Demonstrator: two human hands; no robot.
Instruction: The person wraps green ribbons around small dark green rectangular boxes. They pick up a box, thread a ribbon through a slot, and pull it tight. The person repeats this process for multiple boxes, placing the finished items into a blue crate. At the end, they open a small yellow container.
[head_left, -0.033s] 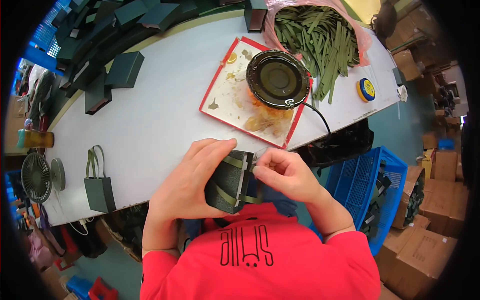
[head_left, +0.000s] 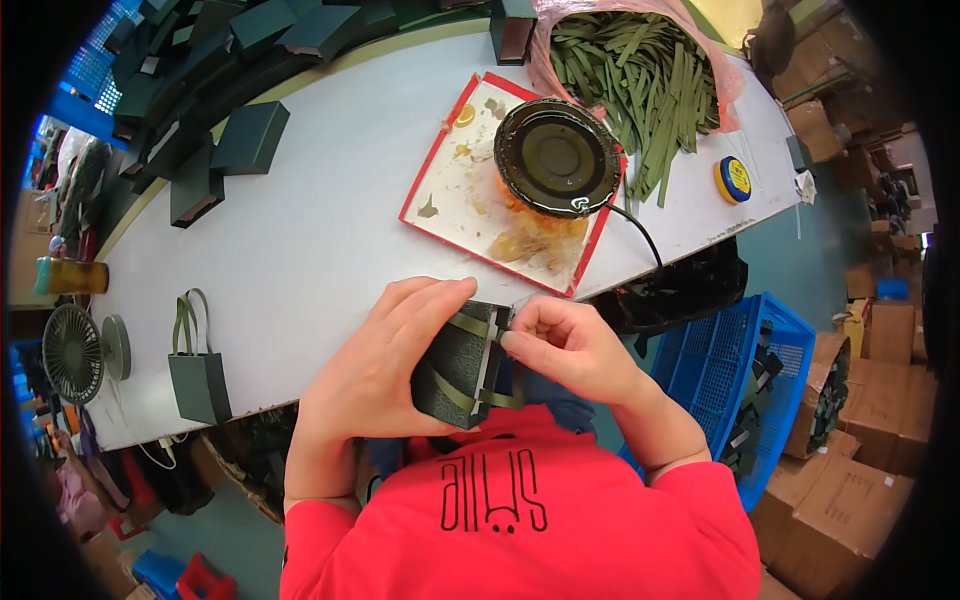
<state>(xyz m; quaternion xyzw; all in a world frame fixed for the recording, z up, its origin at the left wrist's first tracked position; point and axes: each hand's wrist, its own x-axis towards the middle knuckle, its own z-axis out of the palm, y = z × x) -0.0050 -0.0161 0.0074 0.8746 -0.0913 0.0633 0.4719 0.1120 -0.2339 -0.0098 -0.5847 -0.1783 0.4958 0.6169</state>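
A small dark green patterned paper bag (head_left: 452, 372) lies folded flat in front of my chest, just off the near edge of the white table (head_left: 300, 260). My left hand (head_left: 385, 365) wraps around it from the left, thumb on top. Olive-green ribbon strips (head_left: 468, 325) run across the bag's face. My right hand (head_left: 575, 345) pinches a ribbon end against the bag's pale right edge with thumb and forefinger. Both hands touch the bag.
A red-rimmed tray (head_left: 440, 190) smeared with glue holds a round black pot (head_left: 557, 157) with a cord. Beyond it lie loose green ribbon strips (head_left: 640, 70), a yellow-blue disc (head_left: 733, 180), dark green boxes (head_left: 250, 135), a handled green bag (head_left: 198, 385), a fan (head_left: 75, 352), a blue crate (head_left: 745, 370) and cartons (head_left: 860, 480).
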